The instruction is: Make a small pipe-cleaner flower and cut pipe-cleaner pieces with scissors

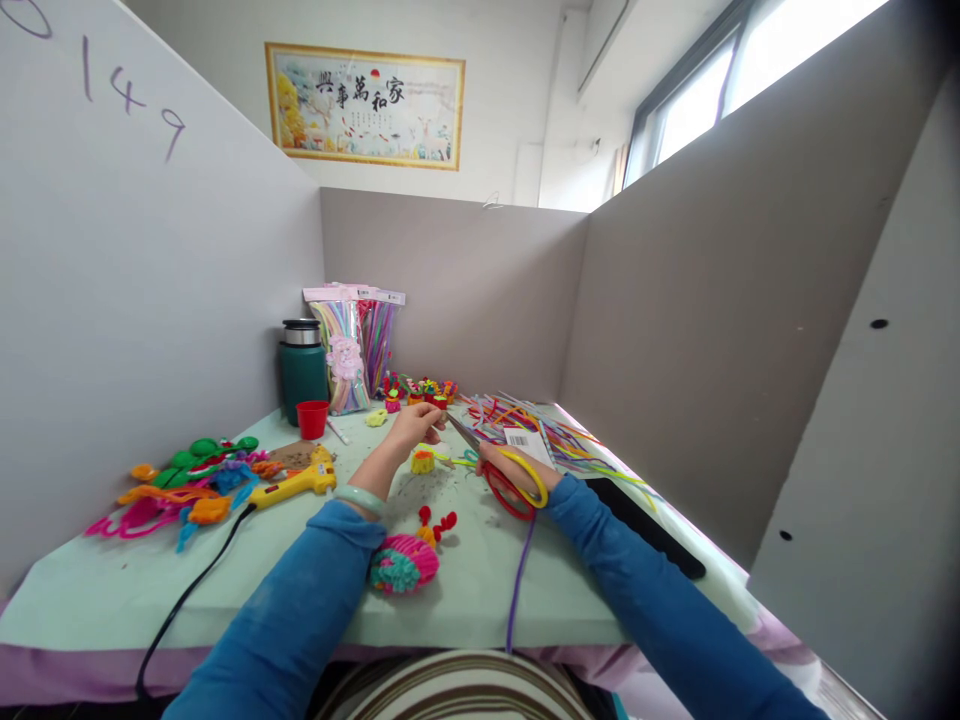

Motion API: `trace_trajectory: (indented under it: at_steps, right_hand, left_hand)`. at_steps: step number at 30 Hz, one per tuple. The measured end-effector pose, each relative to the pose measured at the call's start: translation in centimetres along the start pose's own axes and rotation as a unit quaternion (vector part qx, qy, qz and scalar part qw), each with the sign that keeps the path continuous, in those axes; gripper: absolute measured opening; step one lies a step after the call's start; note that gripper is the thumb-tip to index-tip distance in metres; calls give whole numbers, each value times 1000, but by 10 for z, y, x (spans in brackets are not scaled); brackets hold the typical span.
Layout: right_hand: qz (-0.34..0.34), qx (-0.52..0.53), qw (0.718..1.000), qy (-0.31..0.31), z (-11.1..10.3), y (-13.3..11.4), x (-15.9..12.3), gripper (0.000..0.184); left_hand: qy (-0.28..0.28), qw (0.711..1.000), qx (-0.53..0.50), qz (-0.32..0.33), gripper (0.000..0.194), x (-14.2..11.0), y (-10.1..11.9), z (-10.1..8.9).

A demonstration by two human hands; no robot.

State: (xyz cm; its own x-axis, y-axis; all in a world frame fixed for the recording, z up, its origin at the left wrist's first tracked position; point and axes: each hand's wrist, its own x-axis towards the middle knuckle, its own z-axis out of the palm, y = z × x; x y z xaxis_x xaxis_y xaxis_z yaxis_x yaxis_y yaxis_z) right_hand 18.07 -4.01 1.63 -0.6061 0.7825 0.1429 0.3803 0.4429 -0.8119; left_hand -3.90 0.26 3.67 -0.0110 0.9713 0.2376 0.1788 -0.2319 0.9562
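Observation:
My right hand [495, 460] is closed around scissors [540, 488] with red and yellow handles. Their blades point up and left, to the fingertips of my left hand [421, 424]. Those left fingers are pinched together; what they hold is too small to make out. A purple pipe cleaner [520, 585] runs from beneath the scissors handles down to the table's front edge. Just below my left hand sits a small yellow and orange piece [422, 461]. By my left forearm lies a pink and turquoise fuzzy ball shape [405, 563] with red curled tips on an orange part.
A yellow glue gun [292, 488] with a black cord lies left, beside colourful pipe-cleaner pieces [202, 480]. Behind are a red cup [312, 420], green bottle [303, 375] and packed pipe cleaners [345, 350]. Loose pipe cleaners [570, 440] and a black flat object [645, 525] lie right.

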Motion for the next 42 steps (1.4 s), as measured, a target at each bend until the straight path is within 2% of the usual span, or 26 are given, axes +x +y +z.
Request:
trace_trajectory:
  at_steps: [6,9,14,23,29,42]
  right_hand:
    - [40,5,999,-26,-8,-1,-3,67]
    - [57,-2,998,-36,-10,-1,-3,68]
    - [35,12,999,-33,-10,-1,-4,65]
    - [-11,-11,1000,-13,-12,-2,-4,56]
    - [-21,12,999,24,-7,-1,-2,55]
    - [-33,-49,998,35,-5,3,1,55]
  left_hand:
    - [-9,993,103,53,14,4,-5,-2]
    - [-13,991,114,63,17,6,-8,-3]
    - [-33,991,112,72,17,5,-8,-4]
    - [-29,999,-20,3,21,0,-1,-3]
    - [-42,987,-150,-26,24,-1,-2,-2]
    - [-3,985,-170,-35,17,-3,1,-1]
